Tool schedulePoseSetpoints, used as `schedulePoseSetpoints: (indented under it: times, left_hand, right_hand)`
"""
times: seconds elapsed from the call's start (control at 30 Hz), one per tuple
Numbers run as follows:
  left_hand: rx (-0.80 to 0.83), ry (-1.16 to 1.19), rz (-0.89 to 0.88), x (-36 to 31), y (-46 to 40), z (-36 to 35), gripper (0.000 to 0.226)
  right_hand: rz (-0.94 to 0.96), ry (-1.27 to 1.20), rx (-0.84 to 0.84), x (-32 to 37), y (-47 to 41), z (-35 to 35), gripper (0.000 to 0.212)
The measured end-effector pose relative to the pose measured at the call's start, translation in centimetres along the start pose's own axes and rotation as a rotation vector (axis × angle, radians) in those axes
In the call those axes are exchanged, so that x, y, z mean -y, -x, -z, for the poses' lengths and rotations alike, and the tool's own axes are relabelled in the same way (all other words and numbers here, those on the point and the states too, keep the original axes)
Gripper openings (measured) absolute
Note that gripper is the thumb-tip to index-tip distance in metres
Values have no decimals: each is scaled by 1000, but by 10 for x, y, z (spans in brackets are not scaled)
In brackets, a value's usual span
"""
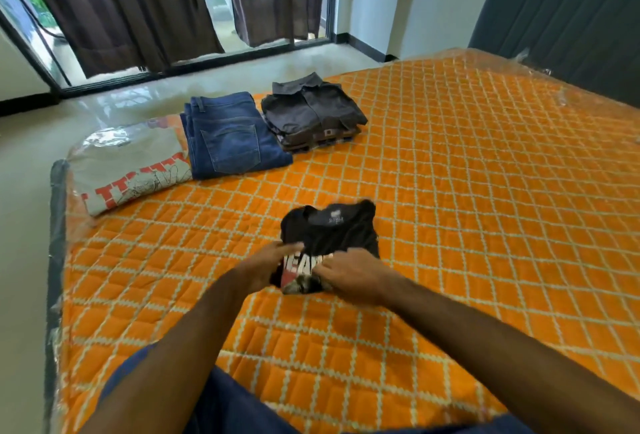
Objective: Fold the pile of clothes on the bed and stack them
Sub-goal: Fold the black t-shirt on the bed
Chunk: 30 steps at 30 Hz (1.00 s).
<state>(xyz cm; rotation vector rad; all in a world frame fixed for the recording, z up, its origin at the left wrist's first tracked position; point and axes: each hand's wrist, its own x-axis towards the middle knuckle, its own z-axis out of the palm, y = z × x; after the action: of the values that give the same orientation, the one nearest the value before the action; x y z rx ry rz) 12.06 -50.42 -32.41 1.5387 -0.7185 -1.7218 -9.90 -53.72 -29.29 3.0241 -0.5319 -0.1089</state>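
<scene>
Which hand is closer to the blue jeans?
Left. The left hand grips the black T-shirt on the side toward the folded jeans; the right hand grips its other side, farther away.

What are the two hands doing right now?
Left hand: grips the left edge of the black T-shirt.
Right hand: grips the same shirt's right side.

black T-shirt [329, 236] print partly covered by blurred hands [311, 270]

An orange quilted bed [450, 191] carries a grey shirt [131, 166], jeans [230, 137], a dark stack [311, 114] and a black T-shirt [332, 229].
</scene>
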Motion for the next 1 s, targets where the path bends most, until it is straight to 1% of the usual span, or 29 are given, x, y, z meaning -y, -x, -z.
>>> schedulePoseSetpoints:
  times: [0.03, 0.07, 0.1, 0.13, 0.17, 0.2, 0.27, 0.3, 0.33, 0.37, 0.4, 0.43, 0.47, 0.5, 0.53, 0.6, 0.63, 0.7, 0.73, 0.77, 0.87, 0.93, 1.0]
  left_hand:
    - [-47, -18, 5, 13, 1, -1, 43]
    - [-105, -15, 3, 21, -1, -1, 52]
    - [-147, -13, 5, 26, -2, -1, 60]
    - [-170, -42, 4, 27, -1, 0, 63]
    - [-177, -92, 3, 25, -1, 0, 61]
    - [-169, -150, 12, 24, -2, 1, 60]
    - [-154, -230, 38, 20, -4, 1, 58]
    - [-165, -242, 38, 19, -4, 0, 56]
    - [-187, -231, 27, 18, -4, -1, 55]
    - [-215, -196, 11, 16, -4, -5, 53]
    - [-245, -150, -5, 15, -5, -7, 52]
    - [-272, -111, -23, 14, -7, -9, 52]
    - [-284, -82, -30, 14, -10, -10, 55]
    - [-292, -67, -34, 12, -12, -13, 59]
    - [-299, -65, -31, 12, -15, -15, 62]
    - [-301, -63, -18, 10, -16, -22, 57]
    - [-299, -59, -20, 8, -14, -26, 51]
    - [-293, -37, -43, 3, -8, -29, 40]
    - [-294, -17, -58, 0, -6, -27, 40]
    - [-297, -6, -78, -5, -4, -24, 42]
    - [-324, 14, -155, -31, 9, -3, 38]
    - [-376, 49, -232, -59, 20, 24, 36]
    - [-460, 66, -309, -90, 23, 57, 36]
  right_hand:
    - [0, -72, 50, 11, 11, -16, 19]
    - [-9, -153, 73, 16, 19, -27, 23]
    - [-40, -259, 49, 17, 26, -33, 25]
    - [-103, -387, 6, 14, 31, -38, 23]
    - [-193, -504, -67, 9, 35, -38, 19]
    - [-330, -583, -157, 2, 40, -37, 14]
    - [-694, -675, -334, -19, 46, -43, 12]
    - [-880, -724, -359, -29, 47, -47, 19]
    - [-1047, -808, -311, -36, 47, -50, 35]
    - [-1177, -943, -228, -39, 46, -52, 57]
    - [-1267, -1112, -153, -40, 43, -53, 76]
    - [-1313, -1280, -120, -38, 40, -54, 86]
    - [-1330, -1436, -132, -37, 37, -55, 87]
    - [-1332, -1568, -172, -37, 34, -57, 83]
    - [-1331, -1672, -215, -37, 31, -58, 84]
    - [-1345, -1818, -240, -36, 26, -59, 84]
    - [-1339, -1873, -230, -36, 25, -56, 78]
    - [-1266, -1941, -221, -33, 22, -40, 53]
    - [-1224, -1948, -245, -34, 21, -34, 46]
    - [-1184, -1933, -279, -37, 18, -29, 45]
    - [-1035, -1863, -323, -49, -4, -3, 56]
    - [-925, -1837, -334, -58, -41, 20, 56]
    - [-819, -1789, -358, -70, -88, 45, 49]
